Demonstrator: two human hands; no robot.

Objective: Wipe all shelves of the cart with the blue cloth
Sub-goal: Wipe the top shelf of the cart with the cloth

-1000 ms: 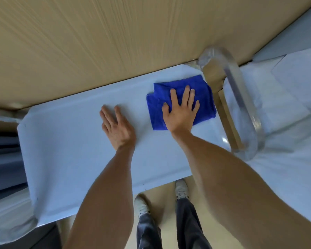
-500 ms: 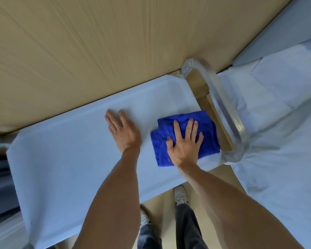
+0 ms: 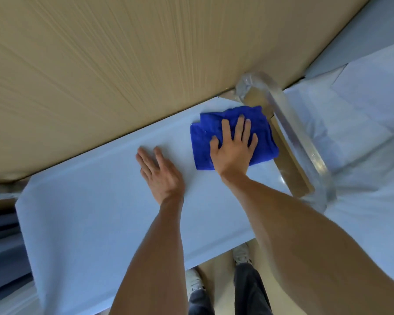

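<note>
Right hand (image 3: 233, 153) flat on blue cloth (image 3: 263, 142).

Two bare forearms, sleeveless as far as the frame reaches, no watch, bracelet or ring visible. Left hand (image 3: 163, 176) and right hand (image 3: 233, 151) ungloved, fingers (image 3: 240, 128) with short nails. Lower down, dark grey trousers (image 3: 250, 292), loose at the leg. On the feet, pale, whitish-grey trainers (image 3: 241, 254) with dark marks near the laces; details of the left one blurred.
</note>
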